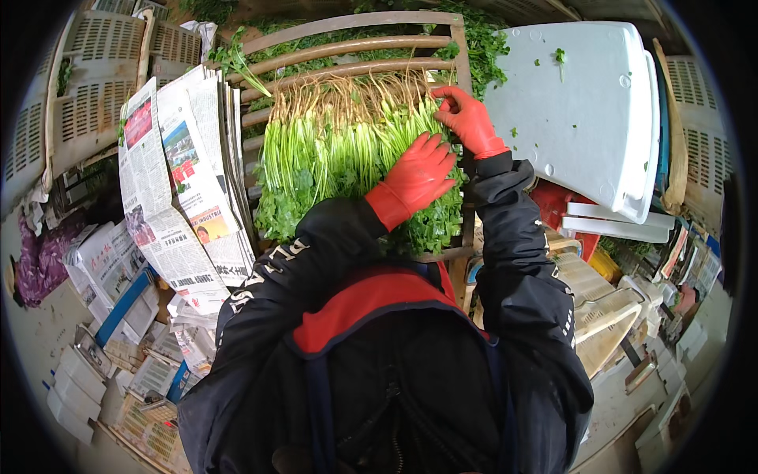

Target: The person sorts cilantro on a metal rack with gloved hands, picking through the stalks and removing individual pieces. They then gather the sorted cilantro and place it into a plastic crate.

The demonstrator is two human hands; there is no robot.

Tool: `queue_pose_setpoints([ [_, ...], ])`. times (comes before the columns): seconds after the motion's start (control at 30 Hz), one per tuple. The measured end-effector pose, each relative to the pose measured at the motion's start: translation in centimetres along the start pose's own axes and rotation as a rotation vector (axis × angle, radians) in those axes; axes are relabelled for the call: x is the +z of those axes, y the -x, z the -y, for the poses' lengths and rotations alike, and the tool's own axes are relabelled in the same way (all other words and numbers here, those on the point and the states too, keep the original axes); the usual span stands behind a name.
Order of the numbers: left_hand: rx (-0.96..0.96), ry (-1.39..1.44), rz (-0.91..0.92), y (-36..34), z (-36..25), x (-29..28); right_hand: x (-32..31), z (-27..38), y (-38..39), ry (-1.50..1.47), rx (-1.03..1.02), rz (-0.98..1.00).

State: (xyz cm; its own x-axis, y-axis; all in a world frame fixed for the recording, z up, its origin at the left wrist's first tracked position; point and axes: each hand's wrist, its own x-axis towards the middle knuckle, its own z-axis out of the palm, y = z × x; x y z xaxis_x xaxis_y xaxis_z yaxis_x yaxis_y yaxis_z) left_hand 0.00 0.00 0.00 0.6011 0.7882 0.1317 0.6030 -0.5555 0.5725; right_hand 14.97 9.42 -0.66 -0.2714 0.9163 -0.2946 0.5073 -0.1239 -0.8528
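Gloves of red rubber cover both my hands, seen from the head camera looking down over my dark jacket. My left hand [417, 175] lies flat with fingers spread, palm pressed on the leafy end of the herb bundle [347, 158]. My right hand [467, 118] reaches further up, its fingers curled around the right edge of the bundle near the stems, pinching a few stalks.

The herbs lie in a row on a slatted wooden rack [355, 55], pale roots pointing away from me, green leaves toward my chest. More loose greens [485, 47] are piled behind the rack at its far right corner.

To my left a stack of newspapers [185, 174] leans just beside the rack, and beyond it stand pale perforated plastic crates [95, 87]. To my right a white plastic tub lid [580, 110] rests tilted, flecked with leaf scraps, near my right forearm. Below it sits a cream basket [604, 312].
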Motion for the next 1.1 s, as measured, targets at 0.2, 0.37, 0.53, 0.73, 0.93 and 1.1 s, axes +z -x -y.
queue_pose_setpoints([
  [0.2, 0.039, -0.065, -0.024, 0.0, 0.4, 1.0, 0.4, -0.1, -0.5, 0.096, 0.008, -0.068],
  [0.37, 0.046, -0.049, 0.042, 0.0, 0.6, 0.4, 1.6, -1.2, -0.7, 0.314, -0.211, -0.197],
  [0.53, 0.069, -0.121, -0.031, 0.3, 0.6, 1.0, -5.4, -3.2, -3.0, -0.385, 0.029, -0.661],
  [0.73, 0.041, -0.09, 0.057, 0.2, 0.5, 0.8, -0.9, 2.8, -0.1, 0.236, -0.217, 0.043],
  [0.93, 0.073, -0.116, -0.054, 0.5, 0.7, 1.4, -1.0, 0.7, -0.5, 0.6, -0.352, 0.063],
  [1.1, 0.08, -0.119, -0.064, 0.5, 0.8, 1.4, -1.5, 1.0, -1.4, 0.541, -0.185, 0.183],
])
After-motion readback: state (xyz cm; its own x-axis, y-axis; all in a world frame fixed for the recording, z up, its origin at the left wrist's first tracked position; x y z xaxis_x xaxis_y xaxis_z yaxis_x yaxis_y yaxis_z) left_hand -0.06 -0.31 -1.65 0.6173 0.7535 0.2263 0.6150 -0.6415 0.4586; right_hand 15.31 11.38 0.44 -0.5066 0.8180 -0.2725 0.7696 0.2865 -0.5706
